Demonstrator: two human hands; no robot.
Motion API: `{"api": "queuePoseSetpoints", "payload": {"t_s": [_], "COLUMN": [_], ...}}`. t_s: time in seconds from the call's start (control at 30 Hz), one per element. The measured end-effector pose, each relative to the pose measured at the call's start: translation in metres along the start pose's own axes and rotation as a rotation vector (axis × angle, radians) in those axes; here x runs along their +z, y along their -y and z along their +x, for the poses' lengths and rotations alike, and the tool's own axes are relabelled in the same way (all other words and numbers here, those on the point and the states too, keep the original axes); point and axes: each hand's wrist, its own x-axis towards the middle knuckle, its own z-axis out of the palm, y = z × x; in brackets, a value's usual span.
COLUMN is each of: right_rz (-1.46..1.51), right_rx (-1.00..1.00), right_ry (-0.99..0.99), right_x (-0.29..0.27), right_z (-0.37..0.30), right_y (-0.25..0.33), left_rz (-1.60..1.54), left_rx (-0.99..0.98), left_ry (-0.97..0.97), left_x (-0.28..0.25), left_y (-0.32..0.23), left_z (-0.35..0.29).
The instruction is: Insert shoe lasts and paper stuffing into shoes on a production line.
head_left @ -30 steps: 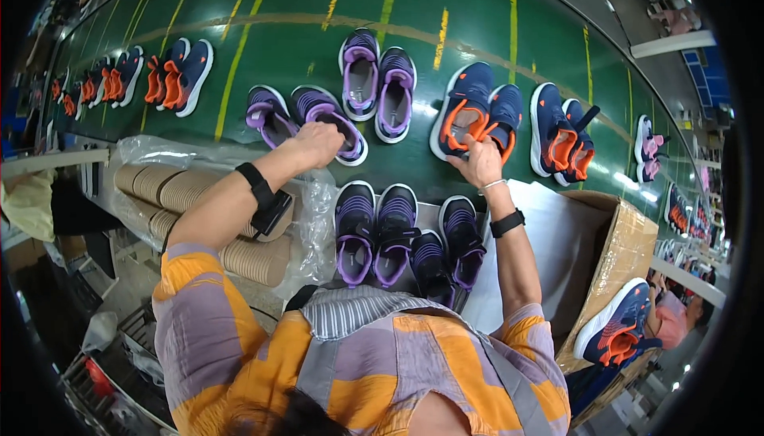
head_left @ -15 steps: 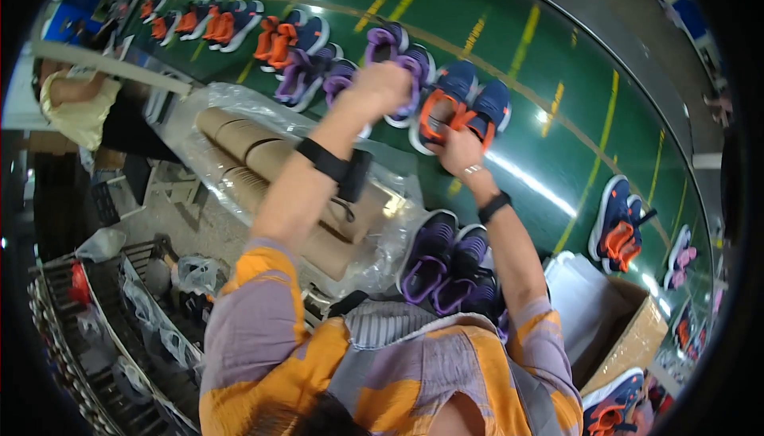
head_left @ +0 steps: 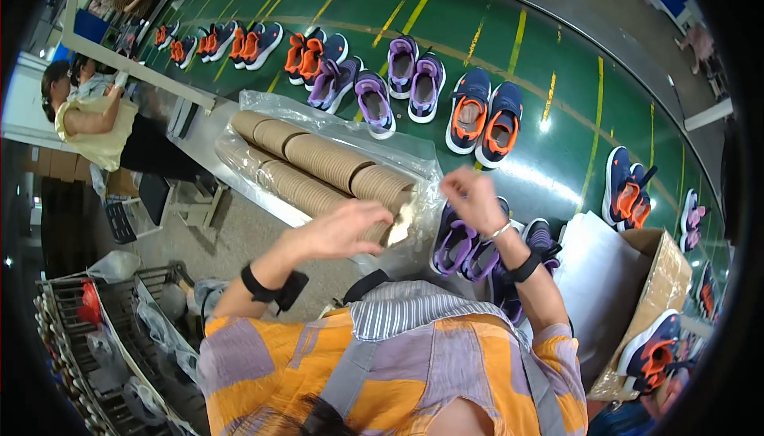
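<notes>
Beyond the released right hand (head_left: 475, 199), navy-orange shoes (head_left: 502, 118) now stand free, seemingly settled, the left hand (head_left: 348, 230) released too.

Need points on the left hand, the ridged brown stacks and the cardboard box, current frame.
Left hand (head_left: 342, 229): head view, back of the hand.
Ridged brown stacks (head_left: 328, 162): head view, side of the upper row.
Cardboard box (head_left: 667, 278): head view, wall at picture right.
</notes>
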Motion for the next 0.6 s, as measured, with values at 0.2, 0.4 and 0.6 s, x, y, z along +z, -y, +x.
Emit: {"api": "queuePoseSetpoints", "payload": {"t_s": [0.2,0.4,0.6], "right_rz": [0.434,0.501,0.687], "right_rx": [0.337,0.454,0.575], "right_ry": [0.276,0.137,0.149], "right_x": [0.113,0.132,0.134], "right_z": [-0.050,-0.059,-0.058], "right_y": [-0.004,-0.002,0.008], "left_rz": [0.313,0.241,0.233], "left_rx": [0.078,0.085,0.090], "left_ry": [-0.179,-0.257,-0.246], "left_x": [0.094,0.092,0.089], "left_y": [0.054,0.059,0.064], "left_z": [-0.018,-0.029,-0.029]}}
